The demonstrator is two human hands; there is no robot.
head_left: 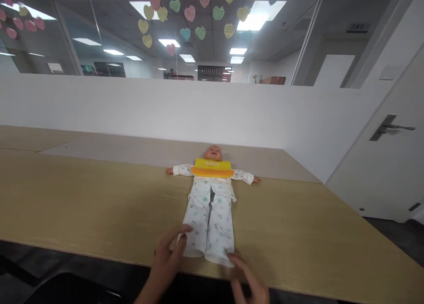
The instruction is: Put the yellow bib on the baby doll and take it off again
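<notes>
A baby doll (213, 153) lies on its back with its arms spread and its head toward the wall. It is dressed in a white patterned top (182, 169) and matching trousers (218, 224). A yellow bib (212, 164) with an orange lower edge covers its chest. My left hand (168, 254) is at the outer side of the left trouser leg, thumb and forefinger apart over the cloth. Beside the cuff of the other leg, my right hand (249, 281) has its fingers apart, a fingertip touching the hem. The doll's feet are not visible.
The doll rests on a tan table (291, 233) with a grey strip (139, 149) along the back. Behind it rises a white wall (139, 105) with a window bearing heart-shaped notes. A black chair (69, 290) stands at the lower left, a door (384, 176) at the right.
</notes>
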